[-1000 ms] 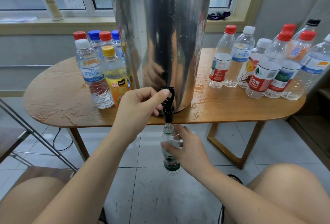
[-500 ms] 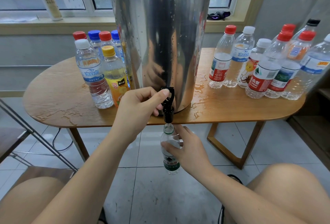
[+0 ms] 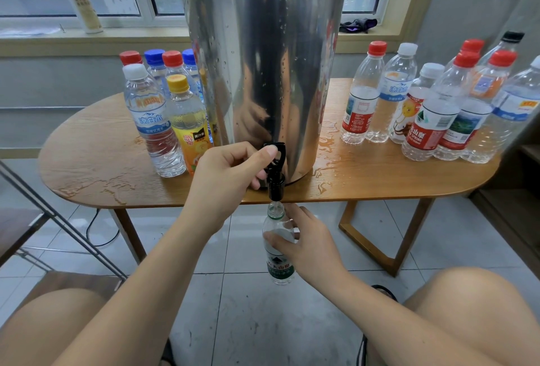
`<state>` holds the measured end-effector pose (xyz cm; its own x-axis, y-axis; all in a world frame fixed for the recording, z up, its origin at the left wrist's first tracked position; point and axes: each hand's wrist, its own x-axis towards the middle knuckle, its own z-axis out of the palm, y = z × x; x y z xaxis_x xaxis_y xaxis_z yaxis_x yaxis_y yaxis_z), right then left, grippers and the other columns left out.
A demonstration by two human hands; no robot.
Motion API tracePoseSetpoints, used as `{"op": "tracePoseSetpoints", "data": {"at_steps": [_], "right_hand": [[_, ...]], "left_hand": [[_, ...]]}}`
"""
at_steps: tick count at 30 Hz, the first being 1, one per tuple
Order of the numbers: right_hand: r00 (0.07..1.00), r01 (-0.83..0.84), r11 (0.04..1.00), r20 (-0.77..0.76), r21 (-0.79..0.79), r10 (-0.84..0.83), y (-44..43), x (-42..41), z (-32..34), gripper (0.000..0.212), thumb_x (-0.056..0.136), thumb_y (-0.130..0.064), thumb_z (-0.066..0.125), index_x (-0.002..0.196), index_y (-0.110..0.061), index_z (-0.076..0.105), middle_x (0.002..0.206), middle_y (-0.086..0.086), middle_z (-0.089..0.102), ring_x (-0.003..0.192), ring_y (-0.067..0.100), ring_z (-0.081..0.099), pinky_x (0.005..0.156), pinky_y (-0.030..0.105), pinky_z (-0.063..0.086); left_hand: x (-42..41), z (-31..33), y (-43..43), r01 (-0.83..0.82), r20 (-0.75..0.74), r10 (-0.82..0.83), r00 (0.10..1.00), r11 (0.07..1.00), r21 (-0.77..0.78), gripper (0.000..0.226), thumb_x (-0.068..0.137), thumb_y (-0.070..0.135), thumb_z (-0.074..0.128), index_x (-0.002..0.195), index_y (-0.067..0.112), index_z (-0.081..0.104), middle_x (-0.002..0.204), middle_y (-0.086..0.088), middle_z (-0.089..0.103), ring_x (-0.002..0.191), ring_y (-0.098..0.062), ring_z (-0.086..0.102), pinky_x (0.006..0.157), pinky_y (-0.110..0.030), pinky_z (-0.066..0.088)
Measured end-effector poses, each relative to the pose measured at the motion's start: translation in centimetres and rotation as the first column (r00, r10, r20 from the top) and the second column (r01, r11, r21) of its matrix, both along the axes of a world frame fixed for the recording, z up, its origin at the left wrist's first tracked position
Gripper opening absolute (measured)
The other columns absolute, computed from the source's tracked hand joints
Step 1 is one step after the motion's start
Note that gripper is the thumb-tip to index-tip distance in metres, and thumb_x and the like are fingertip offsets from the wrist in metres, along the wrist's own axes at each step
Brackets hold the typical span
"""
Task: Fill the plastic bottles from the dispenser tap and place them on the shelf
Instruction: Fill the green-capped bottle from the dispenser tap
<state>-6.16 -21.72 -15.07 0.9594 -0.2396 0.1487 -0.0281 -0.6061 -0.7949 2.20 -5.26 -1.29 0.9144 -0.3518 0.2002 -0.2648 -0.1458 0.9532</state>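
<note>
A tall steel dispenser [image 3: 263,67] stands on the wooden table [image 3: 96,167], its black tap [image 3: 276,173] hanging over the front edge. My left hand [image 3: 228,178] grips the tap lever, thumb on top. Below the spout, my right hand [image 3: 306,246] holds an uncapped clear bottle with a green label [image 3: 277,248] upright, its mouth right under the tap. The bottle looks filled well up toward the neck. Capped bottles with liquid stand left of the dispenser [image 3: 155,120]; capped, mostly empty-looking bottles stand at the right [image 3: 432,108].
Water is spilled on the tabletop near the dispenser base [image 3: 330,155]. A metal chair frame [image 3: 58,219] slants at the left. A pump bottle [image 3: 81,6] stands on the window sill. A wooden ledge [image 3: 526,152] shows at the far right. My knees fill the bottom corners.
</note>
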Motion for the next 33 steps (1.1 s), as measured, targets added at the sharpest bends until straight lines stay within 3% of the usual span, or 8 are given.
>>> {"op": "tracePoseSetpoints", "data": {"at_steps": [14, 25, 33], "right_hand": [[1.000, 0.004, 1.000, -0.001, 0.014, -0.004, 0.02, 0.09, -0.10, 0.054, 0.092, -0.059, 0.076, 0.140, -0.052, 0.052, 0.124, -0.027, 0.062, 0.112, -0.005, 0.061, 0.093, 0.035, 0.060], [1.000, 0.010, 1.000, -0.005, -0.001, -0.010, 0.01, 0.12, -0.07, 0.049, 0.093, -0.056, 0.077, 0.136, -0.049, 0.055, 0.120, -0.026, 0.062, 0.109, -0.007, 0.060, 0.093, 0.037, 0.060], [1.000, 0.009, 1.000, -0.001, 0.014, -0.009, 0.00, 0.16, -0.10, 0.049, 0.092, -0.057, 0.076, 0.136, -0.048, 0.055, 0.124, -0.026, 0.062, 0.112, 0.001, 0.063, 0.093, 0.040, 0.060]], "left_hand": [[0.08, -0.01, -0.01, 0.005, -0.006, -0.005, 1.000, 1.000, -0.007, 0.041, 0.100, 0.044, 0.075, 0.077, 0.011, 0.076, 0.071, -0.012, 0.072, 0.066, -0.014, 0.062, 0.066, -0.026, 0.046], [-0.07, 0.06, -0.04, 0.000, -0.007, 0.000, 1.000, 1.000, -0.006, 0.042, 0.101, 0.042, 0.075, 0.076, 0.009, 0.075, 0.067, -0.005, 0.070, 0.063, -0.012, 0.061, 0.065, -0.025, 0.046], [-0.05, 0.05, -0.04, -0.003, -0.004, 0.003, 1.000, 1.000, 0.001, 0.041, 0.101, 0.044, 0.075, 0.075, 0.013, 0.075, 0.068, -0.008, 0.071, 0.065, -0.013, 0.062, 0.066, -0.027, 0.046]]}}
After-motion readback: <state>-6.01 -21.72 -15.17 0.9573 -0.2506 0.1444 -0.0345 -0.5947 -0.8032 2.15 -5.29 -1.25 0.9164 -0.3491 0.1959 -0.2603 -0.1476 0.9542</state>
